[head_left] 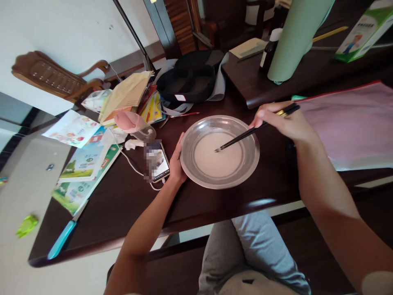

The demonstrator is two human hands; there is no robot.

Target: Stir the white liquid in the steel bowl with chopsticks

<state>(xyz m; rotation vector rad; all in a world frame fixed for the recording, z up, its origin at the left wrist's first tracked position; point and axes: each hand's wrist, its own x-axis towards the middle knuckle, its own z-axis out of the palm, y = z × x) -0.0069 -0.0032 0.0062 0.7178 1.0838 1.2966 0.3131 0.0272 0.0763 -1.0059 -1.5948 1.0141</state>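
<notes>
Apparently stirred pale, milky liquid (pixel 210 164) with slender black-and-gold chopsticks (pixel 241 136) clamped in right hand (pixel 287 123), with left hand (pixel 177 166), unclear in grip, against round silver metal bowl (pixel 251 155) near front edge of dark-wood table (pixel 107 213), and seemingly needed steady circles next!

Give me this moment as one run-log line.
left hand: against metal bowl, left side | right hand: holding black chopsticks, tips at pale liquid in bowl | nearby: smartphone on dark table
</notes>
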